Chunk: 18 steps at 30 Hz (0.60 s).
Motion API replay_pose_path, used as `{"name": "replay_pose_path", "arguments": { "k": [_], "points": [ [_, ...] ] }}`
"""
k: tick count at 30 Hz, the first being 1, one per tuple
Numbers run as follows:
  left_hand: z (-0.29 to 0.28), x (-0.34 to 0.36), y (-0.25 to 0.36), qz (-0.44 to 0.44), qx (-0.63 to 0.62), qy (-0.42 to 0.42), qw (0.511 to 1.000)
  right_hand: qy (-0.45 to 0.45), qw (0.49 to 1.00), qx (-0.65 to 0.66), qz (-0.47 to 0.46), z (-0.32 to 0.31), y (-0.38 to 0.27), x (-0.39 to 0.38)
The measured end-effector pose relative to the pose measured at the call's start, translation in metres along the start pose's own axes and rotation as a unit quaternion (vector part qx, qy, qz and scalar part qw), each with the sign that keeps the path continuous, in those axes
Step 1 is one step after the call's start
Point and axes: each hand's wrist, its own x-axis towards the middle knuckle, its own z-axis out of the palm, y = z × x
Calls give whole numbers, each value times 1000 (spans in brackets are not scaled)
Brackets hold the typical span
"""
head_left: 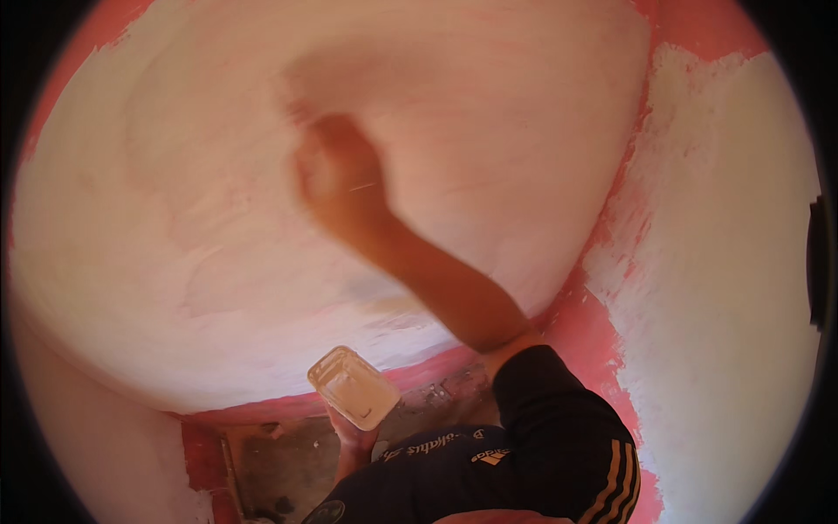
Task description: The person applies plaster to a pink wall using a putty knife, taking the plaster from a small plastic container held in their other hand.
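Observation:
Low in the picture, my left hand [353,433] grips a pale rectangular plastic tub [356,384] from below and behind. The tub tilts toward me, and a light whitish coating or paste shows inside it. My right hand [339,166] is raised high before the large wall [489,157], its fingers curled and blurred by motion. Just beyond the knuckles lies a faint smear; I cannot make out what the hand holds there. Uneven whitish paint or filler covers most of this wall, with pink showing through and along its edges.
On the right, a second wall [716,227] is patchily coated white, with pink [587,327] bare near the corner. Below lies a dirty, stained floor [288,467] with dark scraps. Another pale wall [113,437] stands at lower left. A dark object [819,262] sits at the right rim.

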Motion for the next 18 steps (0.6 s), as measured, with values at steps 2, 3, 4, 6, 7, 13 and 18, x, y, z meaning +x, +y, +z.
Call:
{"name": "replay_pose_path", "arguments": {
  "k": [2, 3, 4, 6, 7, 13, 18],
  "points": [
    [-16, 1, 4, 15, 8, 3, 1000, 77, 989, -80, 93, -74, 62, 2],
    [-15, 3, 3, 7, 5, 9, 1000, 108, 973, -133, 157, -119, 98, 8],
    [-16, 5, 3, -4, 2, 13, 1000, 139, 949, -185, 213, -162, 132, 12],
    [-45, 18, 7, -15, -1, -3, 1000, 172, 908, -288, 252, -211, 198, 12],
    [-56, 21, 4, -23, -4, -7, 1000, 164, 884, -328, 290, -222, 217, 5],
    [-53, 19, 11, -14, 23, -16, 999, 45, 931, -363, 4, -87, 152, -20],
    [-117, 47, -11, -32, 24, -29, 999, -77, 978, -184, -65, 36, 3, -97]
  ]
}}
